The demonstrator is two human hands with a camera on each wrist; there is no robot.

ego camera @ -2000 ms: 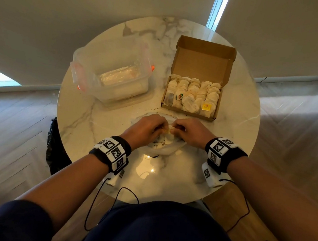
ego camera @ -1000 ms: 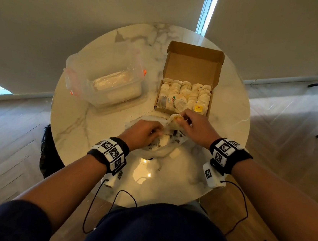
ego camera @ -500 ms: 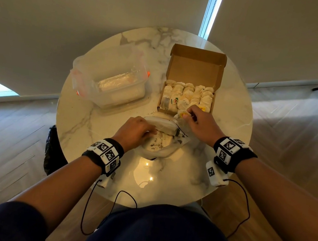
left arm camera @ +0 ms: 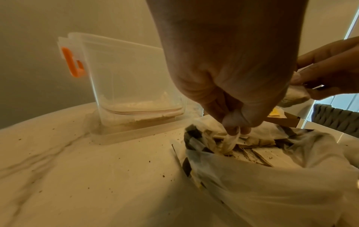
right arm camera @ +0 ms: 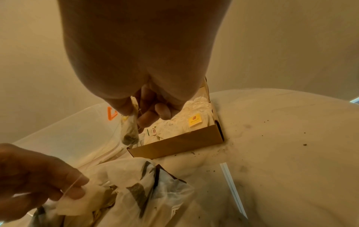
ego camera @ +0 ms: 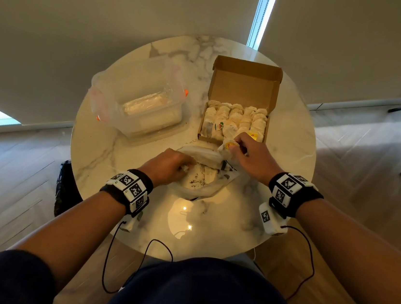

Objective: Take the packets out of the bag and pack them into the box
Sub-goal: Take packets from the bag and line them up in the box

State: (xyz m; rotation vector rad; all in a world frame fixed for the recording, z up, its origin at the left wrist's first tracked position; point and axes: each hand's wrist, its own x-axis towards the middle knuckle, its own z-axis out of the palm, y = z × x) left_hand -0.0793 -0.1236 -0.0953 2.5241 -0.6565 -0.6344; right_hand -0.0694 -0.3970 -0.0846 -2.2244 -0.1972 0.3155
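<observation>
Round marble table [ego camera: 108, 155]: bare stone at the left edge, along the near edge and to the right of the cardboard box [ego camera: 231, 140]; scattered crumbs only.
Clear plastic container [ego camera: 137, 103]: stands far left, blocks that quarter; a narrow strip of table separates it from the box.
Box: raised lid closes off its far side; interior packed with rows of packets [ego camera: 236, 117], open from above.
Bag [ego camera: 205, 185]: lies centre, just before the box.
Left hand [ego camera: 167, 165]: at the bag mouth.
Right hand [ego camera: 252, 155]: over the box's near wall.
</observation>
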